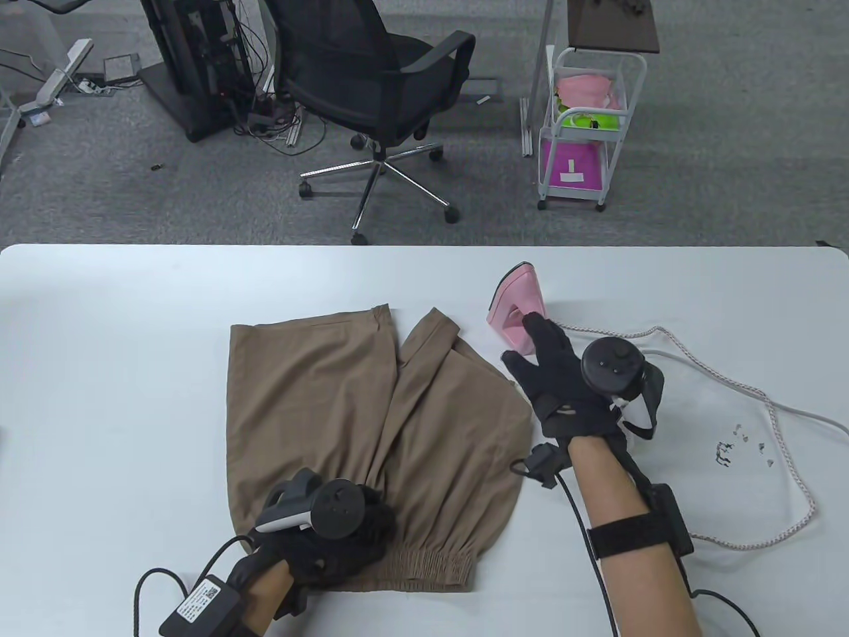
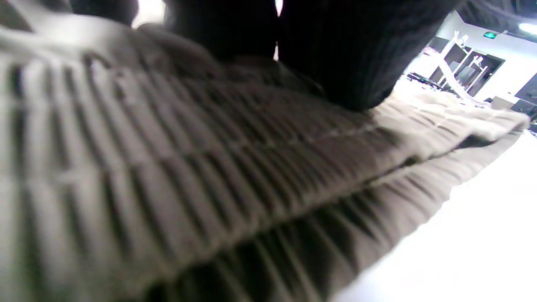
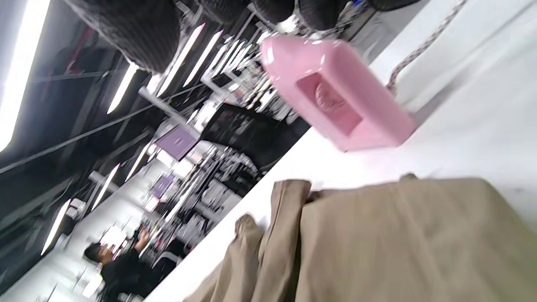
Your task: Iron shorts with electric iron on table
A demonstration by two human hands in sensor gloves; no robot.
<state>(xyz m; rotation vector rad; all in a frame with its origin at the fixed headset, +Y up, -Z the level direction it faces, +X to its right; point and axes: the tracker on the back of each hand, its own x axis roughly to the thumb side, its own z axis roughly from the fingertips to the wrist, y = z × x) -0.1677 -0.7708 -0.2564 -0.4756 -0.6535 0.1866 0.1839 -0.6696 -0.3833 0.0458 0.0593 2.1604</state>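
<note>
Beyond the far edge of the white table (image 1: 132,298), a black mesh office chair on a chrome star base with castors (image 1: 385,86) stands on grey carpet (image 1: 729,166), with a black equipment stand trailing a tangle of cables (image 1: 199,66) to its left. To the chair's right stands a white wire trolley on wheels (image 1: 587,126), holding pink and green items above and a magenta box with a white label below. A scatter of small dark bits (image 1: 739,450) lies on the table near its right side.

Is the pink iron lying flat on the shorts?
No: the pink iron stands on the white table, beside the tan shorts.
</note>
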